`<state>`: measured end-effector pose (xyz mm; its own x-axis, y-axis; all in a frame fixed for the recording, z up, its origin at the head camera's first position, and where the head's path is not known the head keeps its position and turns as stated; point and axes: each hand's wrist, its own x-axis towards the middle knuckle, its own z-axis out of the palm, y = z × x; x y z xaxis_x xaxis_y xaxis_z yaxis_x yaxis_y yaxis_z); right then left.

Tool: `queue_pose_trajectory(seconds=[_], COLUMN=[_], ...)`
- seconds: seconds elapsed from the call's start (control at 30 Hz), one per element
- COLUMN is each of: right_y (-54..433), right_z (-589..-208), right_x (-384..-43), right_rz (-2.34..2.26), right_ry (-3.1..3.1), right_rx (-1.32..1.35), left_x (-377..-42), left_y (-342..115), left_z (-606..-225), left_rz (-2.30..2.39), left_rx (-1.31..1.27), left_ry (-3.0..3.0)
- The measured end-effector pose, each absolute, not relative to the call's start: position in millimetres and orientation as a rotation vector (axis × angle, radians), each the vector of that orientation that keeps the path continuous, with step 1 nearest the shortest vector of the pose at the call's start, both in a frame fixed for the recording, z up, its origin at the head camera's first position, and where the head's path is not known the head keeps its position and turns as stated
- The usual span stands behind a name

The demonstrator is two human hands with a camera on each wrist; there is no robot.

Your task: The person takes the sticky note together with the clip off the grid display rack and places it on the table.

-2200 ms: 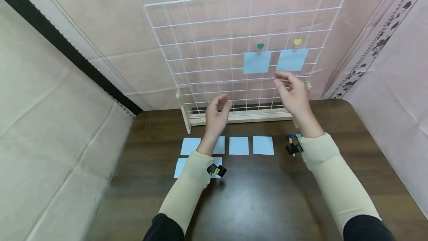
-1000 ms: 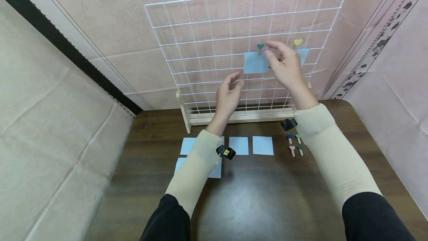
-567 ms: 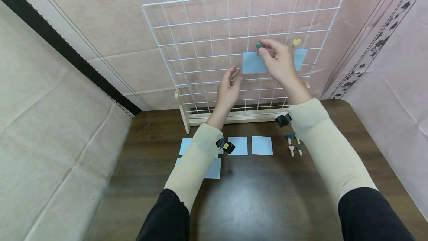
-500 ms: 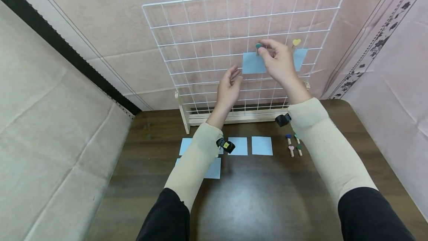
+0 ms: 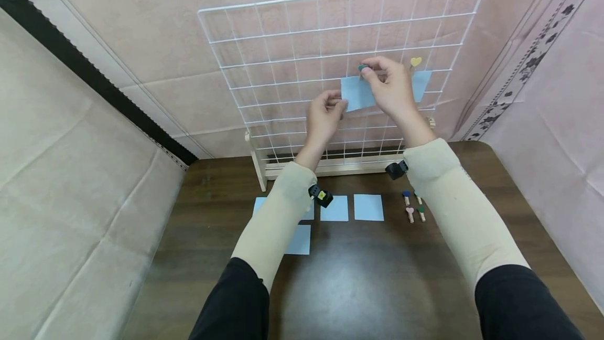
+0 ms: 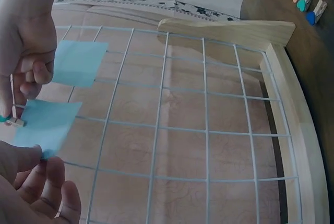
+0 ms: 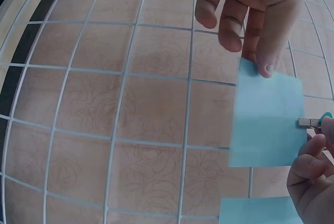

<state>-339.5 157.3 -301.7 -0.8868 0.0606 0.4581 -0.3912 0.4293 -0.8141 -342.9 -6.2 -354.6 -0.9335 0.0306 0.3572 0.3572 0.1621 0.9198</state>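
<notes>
Against the white wire grid (image 5: 320, 29) hangs a light blue paper square (image 5: 355, 93). My left hand (image 5: 324, 122) pinches its lower left corner between thumb and fingers, clearest in the right wrist view. At its top edge, my right hand (image 5: 392, 87) grips a small wooden clothespin (image 7: 309, 122) with a green heart, thumb and fingertips on its heart end. The clothespin's wooden tip lies over the paper's edge; whether it bites a wire cannot be told. To the right, a second blue paper square (image 5: 421, 84), partly hidden by my right hand, hangs under a yellow heart clothespin (image 5: 416, 62).
On the brown table (image 5: 363, 287) lie several blue paper squares (image 5: 368, 208), some covered by my left forearm. Several heart clothespins (image 5: 410, 214) lie near my right forearm. The grid's wooden base (image 5: 349, 167) stands at the table's back edge before a pale cloth wall.
My right hand has risen and moved left onto the green heart clothespin. My left hand has come up to the paper and taken its corner, which now tilts.
</notes>
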Motion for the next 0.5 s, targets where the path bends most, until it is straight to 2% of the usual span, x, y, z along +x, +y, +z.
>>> queue_pose_trajectory(seconds=[0.5], right_y=[153.7], right_z=[-306.0], right_x=[-342.0], right_rz=[1.468], right_ry=[-2.125], right_rx=[0.207], left_x=[-348.3], left_y=[-6.8], left_z=[-355.4], left_rz=[-1.740], left_rx=[-0.334], left_ry=[-2.192])
